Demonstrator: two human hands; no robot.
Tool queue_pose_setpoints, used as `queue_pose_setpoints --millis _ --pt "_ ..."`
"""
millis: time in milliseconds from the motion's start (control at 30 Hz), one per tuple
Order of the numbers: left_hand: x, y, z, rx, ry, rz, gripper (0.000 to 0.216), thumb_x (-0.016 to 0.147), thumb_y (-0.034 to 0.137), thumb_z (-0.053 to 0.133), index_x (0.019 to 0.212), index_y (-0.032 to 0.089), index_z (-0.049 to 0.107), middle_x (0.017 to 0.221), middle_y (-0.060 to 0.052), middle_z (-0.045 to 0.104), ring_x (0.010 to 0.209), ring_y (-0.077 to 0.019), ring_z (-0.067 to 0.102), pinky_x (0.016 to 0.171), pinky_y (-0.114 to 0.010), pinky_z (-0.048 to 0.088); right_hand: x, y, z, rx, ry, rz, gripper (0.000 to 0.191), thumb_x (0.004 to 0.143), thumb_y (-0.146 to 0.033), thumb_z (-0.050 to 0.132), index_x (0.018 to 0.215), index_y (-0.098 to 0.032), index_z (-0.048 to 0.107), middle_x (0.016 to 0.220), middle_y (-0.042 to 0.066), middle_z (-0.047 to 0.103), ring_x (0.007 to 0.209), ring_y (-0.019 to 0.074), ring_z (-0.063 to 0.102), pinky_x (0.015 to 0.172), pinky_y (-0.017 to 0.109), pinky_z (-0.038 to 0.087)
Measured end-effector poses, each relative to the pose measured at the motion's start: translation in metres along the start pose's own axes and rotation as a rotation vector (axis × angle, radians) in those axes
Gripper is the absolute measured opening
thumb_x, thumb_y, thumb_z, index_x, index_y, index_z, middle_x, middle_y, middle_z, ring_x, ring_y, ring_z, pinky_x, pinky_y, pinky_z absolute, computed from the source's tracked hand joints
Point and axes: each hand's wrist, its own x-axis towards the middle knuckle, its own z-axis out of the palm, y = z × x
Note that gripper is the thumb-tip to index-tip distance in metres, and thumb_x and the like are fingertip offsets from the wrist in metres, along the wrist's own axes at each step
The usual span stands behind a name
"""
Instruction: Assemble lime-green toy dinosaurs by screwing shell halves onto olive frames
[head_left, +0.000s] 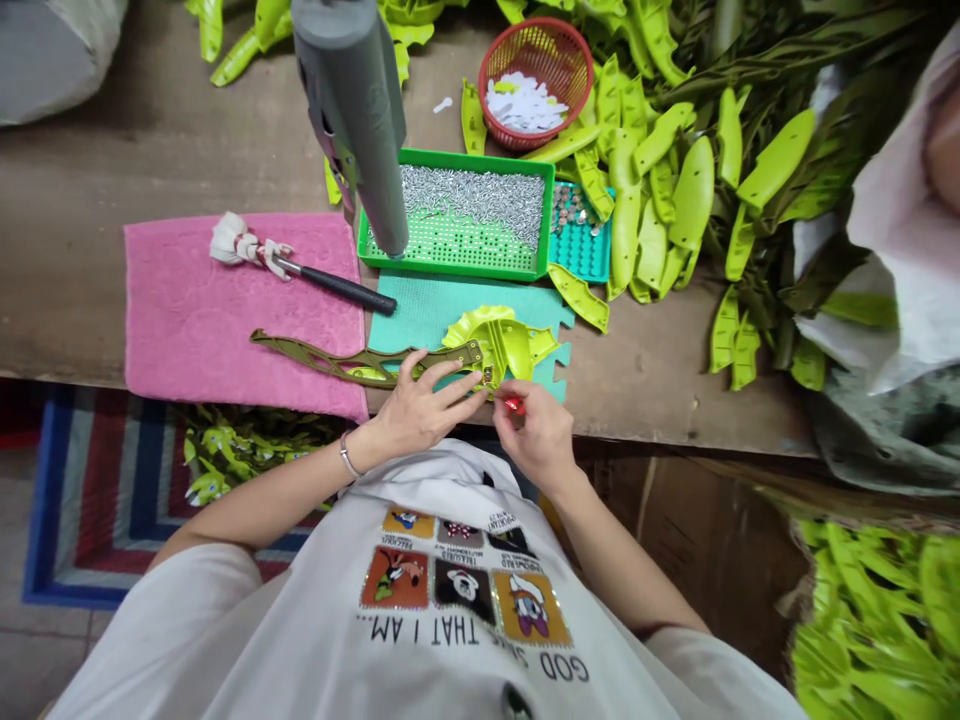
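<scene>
My left hand (pixel 429 408) lies with its fingers spread over a long olive-green plastic piece (pixel 322 356), pressing near its right end. Under and beside that end is a bright lime-green molded plastic piece (pixel 517 345) with curved, leaf-like flaps. Close to its near edge, my right hand (pixel 538 432) is closed around a small shiny red object (pixel 514 404); most of it is hidden by the fingers, so its kind does not show. Both plastic pieces rest on a teal foam mat (pixel 405 300), with the olive one reaching left over a pink towel (pixel 180 310).
A hammer (pixel 337 285) with a cloth-wrapped head lies on the towel. Behind stand a green tray (pixel 457 265) of screws, a teal tray (pixel 589 262) and a red basket (pixel 536 35) of white pieces. A grey tool (pixel 360 120) hangs above. Lime parts (pixel 690 190) pile up at right.
</scene>
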Motion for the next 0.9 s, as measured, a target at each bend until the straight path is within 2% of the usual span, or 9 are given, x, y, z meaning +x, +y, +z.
queue_pose_setpoints --millis 133,200,367,500,733,900 --pt "-0.001 0.001 0.001 0.019 0.017 0.019 0.030 0.092 0.018 0.057 0.121 0.022 0.064 0.126 -0.003 0.070 0.120 -0.0234 0.053 0.116 -0.052 0.020 -0.003 0.001 -0.008 0.081 -0.014 -0.015 0.025 0.088 -0.013 0.060 0.111 -0.021 0.055 0.096 0.009 0.070 0.089 0.0205 0.068 0.077 0.035 0.058" --pt "-0.002 0.001 0.003 0.018 0.012 0.011 0.032 0.092 0.017 0.058 0.122 0.025 0.064 0.126 -0.003 0.069 0.122 -0.0232 0.052 0.116 -0.053 0.021 -0.006 0.001 -0.013 0.104 -0.021 -0.016 0.023 0.088 -0.011 0.059 0.108 -0.021 0.057 0.097 0.009 0.070 0.092 0.0203 0.068 0.081 0.036 0.058" --pt "-0.002 0.003 0.004 0.031 -0.029 0.001 0.032 0.091 0.020 0.058 0.122 0.029 0.064 0.128 -0.004 0.068 0.123 -0.0244 0.053 0.115 -0.055 0.025 -0.013 0.002 -0.016 0.119 0.033 0.060 0.016 0.088 -0.008 0.055 0.094 -0.023 0.059 0.085 0.004 0.071 0.079 0.0168 0.070 0.072 0.032 0.058" --pt "-0.002 0.004 0.004 0.050 -0.014 0.013 0.029 0.092 0.021 0.059 0.119 0.027 0.065 0.129 -0.003 0.068 0.123 -0.0253 0.053 0.115 -0.056 0.025 -0.009 0.003 -0.011 0.125 0.063 0.094 0.015 0.087 -0.010 0.056 0.092 -0.023 0.059 0.083 0.003 0.073 0.077 0.0164 0.071 0.070 0.032 0.059" --pt "0.000 0.005 0.002 0.112 -0.013 0.034 0.024 0.093 0.022 0.058 0.115 0.026 0.066 0.130 -0.001 0.068 0.122 -0.0251 0.054 0.116 -0.055 0.024 0.006 0.006 -0.008 0.149 0.030 0.024 0.015 0.087 -0.011 0.056 0.095 -0.024 0.054 0.085 0.002 0.073 0.078 0.0154 0.073 0.070 0.029 0.060" --pt "-0.001 0.005 0.002 0.056 -0.029 0.016 0.026 0.093 0.021 0.058 0.118 0.026 0.065 0.129 -0.004 0.068 0.124 -0.0255 0.053 0.115 -0.056 0.027 0.006 0.007 -0.008 0.184 -0.049 0.093 0.009 0.088 -0.016 0.055 0.092 -0.023 0.052 0.087 0.003 0.072 0.080 0.0179 0.073 0.070 0.033 0.060"
